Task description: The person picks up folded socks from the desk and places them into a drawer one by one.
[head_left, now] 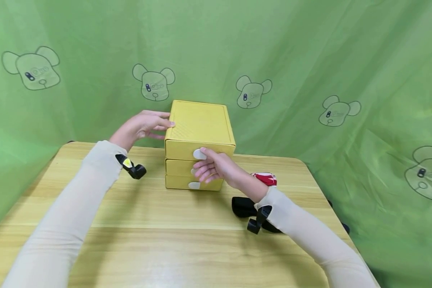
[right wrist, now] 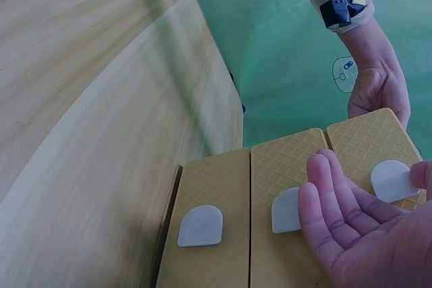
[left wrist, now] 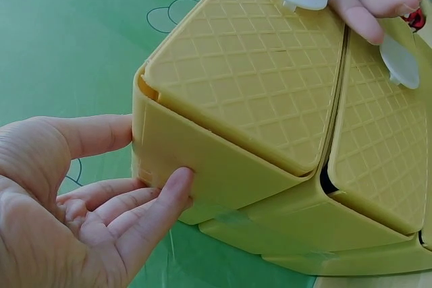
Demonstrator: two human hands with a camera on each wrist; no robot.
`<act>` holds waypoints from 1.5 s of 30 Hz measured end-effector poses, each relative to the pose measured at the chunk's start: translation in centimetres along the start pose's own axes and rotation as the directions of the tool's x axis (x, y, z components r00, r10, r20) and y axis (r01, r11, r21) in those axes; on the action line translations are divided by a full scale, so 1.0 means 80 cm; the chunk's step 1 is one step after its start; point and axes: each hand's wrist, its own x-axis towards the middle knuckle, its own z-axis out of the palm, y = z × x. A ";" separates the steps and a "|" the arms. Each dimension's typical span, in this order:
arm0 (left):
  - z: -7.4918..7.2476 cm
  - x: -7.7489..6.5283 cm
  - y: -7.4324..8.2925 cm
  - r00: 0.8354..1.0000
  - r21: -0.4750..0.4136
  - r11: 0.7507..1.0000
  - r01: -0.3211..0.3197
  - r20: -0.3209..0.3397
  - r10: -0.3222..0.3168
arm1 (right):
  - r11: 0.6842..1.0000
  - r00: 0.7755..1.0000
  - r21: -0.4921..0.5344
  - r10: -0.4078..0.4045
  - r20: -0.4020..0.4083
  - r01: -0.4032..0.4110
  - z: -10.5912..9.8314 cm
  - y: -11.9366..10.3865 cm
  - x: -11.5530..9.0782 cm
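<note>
A yellow unit of three stacked drawers [head_left: 201, 122] stands at the back of the table, each front carrying a white rounded tab. In the head view my left hand [head_left: 147, 125] touches the unit's upper left side. The left wrist view shows that hand [left wrist: 101, 200] with fingers fairly straight against the side wall. My right hand [head_left: 217, 166] is in front of the drawers. Its thumb touches the top drawer's white tab [right wrist: 393, 181], while the other fingers extend loosely in front of the middle tab [right wrist: 285, 210]. The bottom tab [right wrist: 200, 226] is untouched.
Under and beside my right forearm lie a black object [head_left: 242, 207], partly hidden, and a red and white item [head_left: 266, 179]. The wooden table [head_left: 158, 248] reaches a green curtain [head_left: 209, 48] with bear-head drawings behind the unit.
</note>
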 end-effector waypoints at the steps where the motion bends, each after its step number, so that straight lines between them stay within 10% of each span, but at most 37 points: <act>1: 0.000 0.000 0.000 1.000 0.000 1.000 0.000 0.000 0.000 | 1.000 1.000 -0.003 0.001 0.000 -0.001 0.000 0.000 0.000; 33: 0.000 0.000 0.000 1.000 -0.012 1.000 0.006 -0.002 -0.006 | 0.995 0.998 -0.084 0.051 -0.030 -0.054 0.007 0.036 -0.005; 45: -0.002 0.000 0.000 1.000 -0.015 1.000 0.007 0.002 -0.007 | 0.986 0.985 0.045 0.158 0.073 -0.162 -0.002 0.066 0.008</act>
